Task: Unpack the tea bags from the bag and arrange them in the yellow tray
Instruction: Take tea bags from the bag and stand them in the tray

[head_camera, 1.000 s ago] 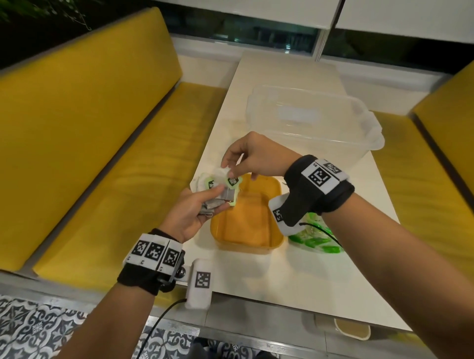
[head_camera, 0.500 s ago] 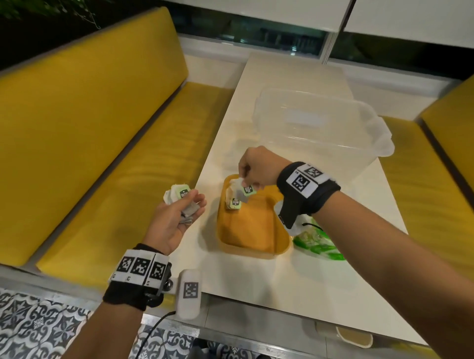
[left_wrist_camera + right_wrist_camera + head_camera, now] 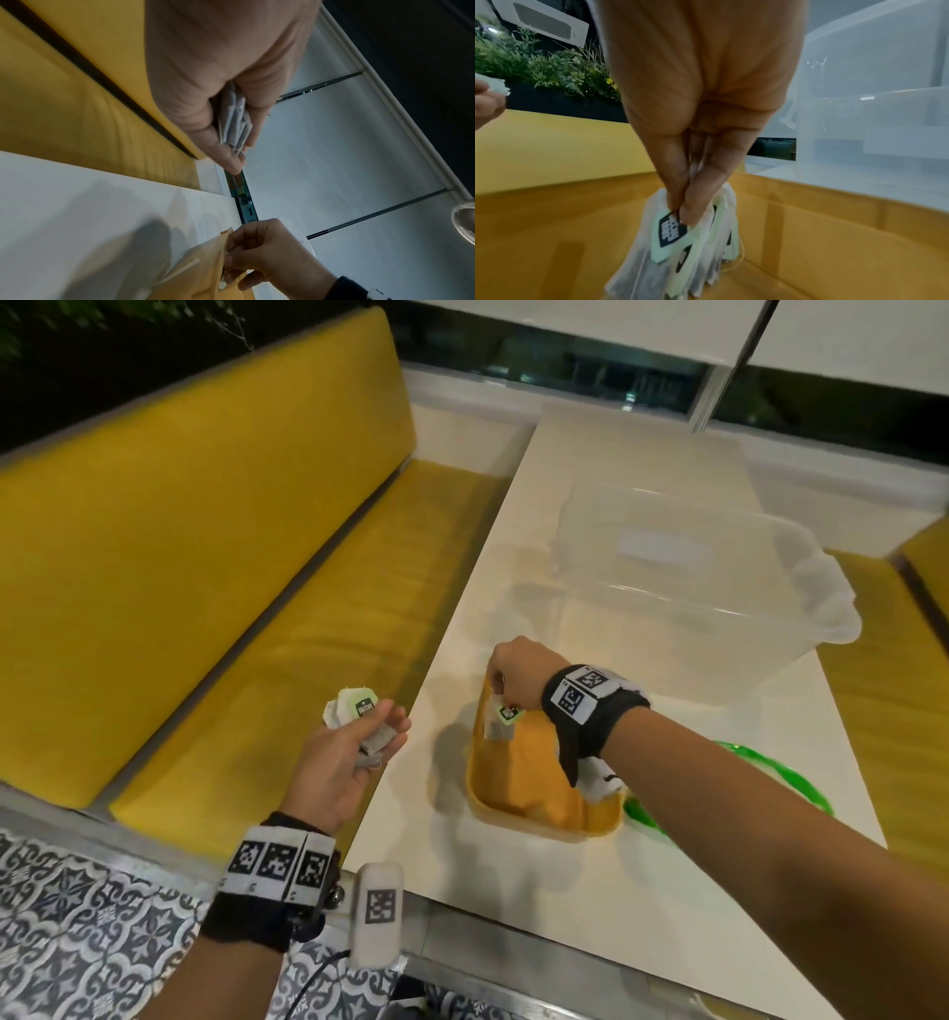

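The yellow tray (image 3: pixel 544 793) sits on the white table near its front edge. My right hand (image 3: pixel 500 693) is at the tray's far left corner and pinches a small bunch of tea bags (image 3: pixel 680 249) with pale green tags; the bags hang down inside the yellow tray (image 3: pixel 808 233). My left hand (image 3: pixel 377 734) hovers left of the table over the bench and grips a stack of tea bags (image 3: pixel 359 719), seen edge-on as grey-white paper (image 3: pixel 235 121) in the left wrist view. The green bag (image 3: pixel 760 778) lies flat to the right of the tray, partly behind my right forearm.
A large clear plastic tub (image 3: pixel 693 588) stands behind the tray. Yellow benches (image 3: pixel 205 557) flank the table on both sides. A small white marker block (image 3: pixel 380 916) sits at the table's front left corner.
My right hand took tea bags from the stack in my left hand and carried them right and down into the tray's far left corner. My left hand drew back left with its stack.
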### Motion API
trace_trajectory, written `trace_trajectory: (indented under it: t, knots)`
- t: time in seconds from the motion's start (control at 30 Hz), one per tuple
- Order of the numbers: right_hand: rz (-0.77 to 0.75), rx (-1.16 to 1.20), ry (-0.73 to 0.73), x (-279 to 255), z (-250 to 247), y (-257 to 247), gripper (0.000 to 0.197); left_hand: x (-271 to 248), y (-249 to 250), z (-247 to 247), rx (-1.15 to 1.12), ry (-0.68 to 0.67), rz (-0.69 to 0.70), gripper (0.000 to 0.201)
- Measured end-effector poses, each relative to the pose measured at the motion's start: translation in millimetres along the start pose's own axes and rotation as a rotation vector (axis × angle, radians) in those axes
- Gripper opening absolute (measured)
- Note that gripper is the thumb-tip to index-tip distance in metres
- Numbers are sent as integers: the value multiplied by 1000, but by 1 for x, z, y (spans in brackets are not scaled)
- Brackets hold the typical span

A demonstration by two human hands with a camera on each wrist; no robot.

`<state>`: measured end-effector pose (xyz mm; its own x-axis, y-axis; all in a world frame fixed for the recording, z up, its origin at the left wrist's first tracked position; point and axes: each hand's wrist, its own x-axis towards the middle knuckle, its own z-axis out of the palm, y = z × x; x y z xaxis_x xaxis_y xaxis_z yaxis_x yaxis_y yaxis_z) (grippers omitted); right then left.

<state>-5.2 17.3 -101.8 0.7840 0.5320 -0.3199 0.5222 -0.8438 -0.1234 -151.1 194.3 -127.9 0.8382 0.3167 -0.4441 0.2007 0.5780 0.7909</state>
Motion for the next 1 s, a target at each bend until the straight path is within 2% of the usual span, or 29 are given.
trace_trajectory:
  t: [0.17, 0.37, 0.47, 0.6, 0.7, 0.83, 0.9, 1.0]
  knots:
    - [-1, -73, 56, 3, 7, 4, 11, 4, 0, -2, -7, 0, -6, 29]
    - [6, -107, 60, -2, 12, 7, 3, 6, 0, 6, 6, -27, -34, 17]
    - [22, -70, 51, -3, 14, 9, 13, 6, 0, 9, 6, -53, -40, 17]
    - [56, -1, 80, -5, 8, 13, 15, 6, 2, 14, -28, -67, -80, 22]
    - [85, 89, 154, -8, -6, 16, 12, 4, 6, 21, -104, -132, -162, 23]
    - [-52, 375, 239, -19, -32, 9, 8, -4, 10, 36, -144, -264, -200, 28]
    - [-136, 534, 227, -28, -43, 2, 8, -6, 9, 44, -83, -328, -188, 25]
    - [-239, 589, 150, -36, -53, -8, 15, -7, 6, 52, 23, -370, -155, 25]
